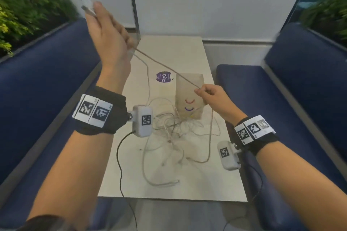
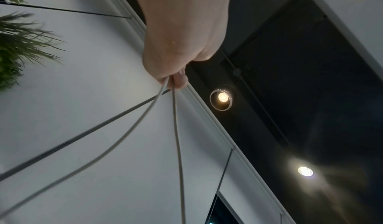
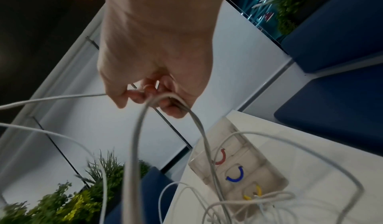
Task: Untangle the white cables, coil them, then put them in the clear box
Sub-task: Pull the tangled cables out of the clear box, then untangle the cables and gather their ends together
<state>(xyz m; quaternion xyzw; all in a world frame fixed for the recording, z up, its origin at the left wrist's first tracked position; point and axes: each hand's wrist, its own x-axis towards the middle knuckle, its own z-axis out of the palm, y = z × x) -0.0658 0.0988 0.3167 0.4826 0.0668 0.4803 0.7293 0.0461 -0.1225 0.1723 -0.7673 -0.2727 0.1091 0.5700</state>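
Observation:
My left hand [image 1: 110,32] is raised high at the upper left and grips a white cable [image 1: 165,66]; its plug end [image 1: 87,4] sticks out past the fingertips. Two strands leave that fist [image 2: 172,80] in the left wrist view. The cable runs taut down to my right hand [image 1: 208,94], which pinches it above the clear box [image 1: 189,97]. In the right wrist view the cable [image 3: 163,98] loops over my right fingers [image 3: 172,111]. A tangle of white cables [image 1: 174,129] lies on the table in front of the box [image 3: 238,167], which has red, blue and yellow clips inside.
The narrow white table [image 1: 189,50] stands between blue benches [image 1: 47,84] on both sides. A round purple sticker [image 1: 164,78] lies left of the box. Plants [image 1: 24,15] line the left and right edges. Black wrist-camera leads [image 1: 120,155] hang near the table's front edge.

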